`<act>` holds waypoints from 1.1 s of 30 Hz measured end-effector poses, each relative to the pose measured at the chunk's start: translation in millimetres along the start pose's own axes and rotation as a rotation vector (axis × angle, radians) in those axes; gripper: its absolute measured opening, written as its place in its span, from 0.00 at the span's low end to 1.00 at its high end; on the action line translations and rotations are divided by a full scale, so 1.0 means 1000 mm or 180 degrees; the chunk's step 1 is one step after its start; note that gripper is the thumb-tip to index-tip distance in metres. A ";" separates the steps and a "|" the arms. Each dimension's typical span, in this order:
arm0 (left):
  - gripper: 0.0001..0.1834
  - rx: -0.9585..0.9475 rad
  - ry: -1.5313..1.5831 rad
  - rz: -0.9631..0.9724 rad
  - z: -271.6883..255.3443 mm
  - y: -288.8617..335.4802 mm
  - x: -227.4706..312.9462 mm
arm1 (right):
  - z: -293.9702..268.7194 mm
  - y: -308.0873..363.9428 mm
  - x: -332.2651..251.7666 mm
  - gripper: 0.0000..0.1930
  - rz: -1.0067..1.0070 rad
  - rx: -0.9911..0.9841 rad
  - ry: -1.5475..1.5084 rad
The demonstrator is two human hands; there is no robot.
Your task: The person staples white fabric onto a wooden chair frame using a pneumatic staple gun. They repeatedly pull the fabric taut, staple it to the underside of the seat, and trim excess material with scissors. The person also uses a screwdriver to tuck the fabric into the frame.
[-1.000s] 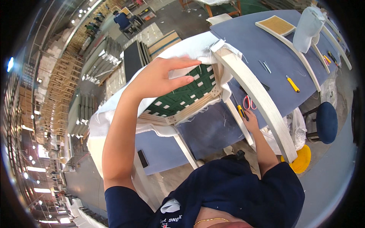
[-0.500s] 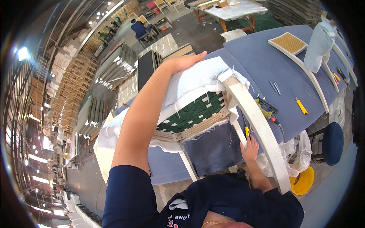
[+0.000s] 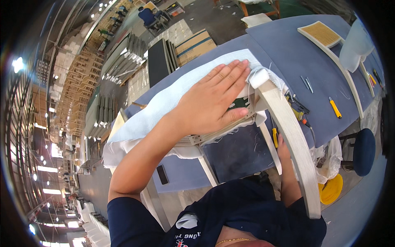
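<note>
My left hand [image 3: 214,99] lies with its fingers stretched out over the rim of an upturned upholstered chair frame [image 3: 288,131]. Pale blue-white fabric [image 3: 164,103] with frayed edges wraps the frame, and my palm covers most of the dark green webbing [image 3: 239,103] inside. Beyond a pale wooden leg, my right hand [image 3: 283,149] is down at the table beside a yellow-handled screwdriver [image 3: 275,138]. The wood partly hides its fingers, so I cannot tell whether they grip the handle.
On the blue-grey table [image 3: 288,53] lie a staple gun [image 3: 298,109], a yellow utility knife [image 3: 335,108] and two metal rods [image 3: 307,83]. Another chair frame [image 3: 337,61] stands at the far right. A phone [image 3: 162,175], a blue stool [image 3: 364,152] and a yellow bucket [image 3: 331,189] are nearer me.
My left hand has slid from the fabric's far edge onto the near rim, across the webbing. My right hand has moved forward, closer to the screwdriver. The view has shifted slightly.
</note>
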State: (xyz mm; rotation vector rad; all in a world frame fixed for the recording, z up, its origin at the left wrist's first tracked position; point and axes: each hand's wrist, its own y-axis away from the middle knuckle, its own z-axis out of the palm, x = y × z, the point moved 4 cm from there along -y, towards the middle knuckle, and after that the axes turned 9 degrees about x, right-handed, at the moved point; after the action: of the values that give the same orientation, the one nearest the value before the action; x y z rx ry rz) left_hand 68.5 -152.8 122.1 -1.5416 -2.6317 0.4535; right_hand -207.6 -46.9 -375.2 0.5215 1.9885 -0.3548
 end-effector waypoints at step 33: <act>0.15 0.0580 0.2960 -0.1712 -0.018 0.005 -0.064 | -0.057 -0.059 -0.123 0.18 0.1689 0.0356 -0.3210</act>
State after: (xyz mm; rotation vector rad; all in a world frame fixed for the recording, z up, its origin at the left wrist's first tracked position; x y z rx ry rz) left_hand 108.3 -201.6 143.8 -0.6618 -2.0267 -0.0701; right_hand -231.8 -97.3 -238.8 0.7286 0.8238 -0.3036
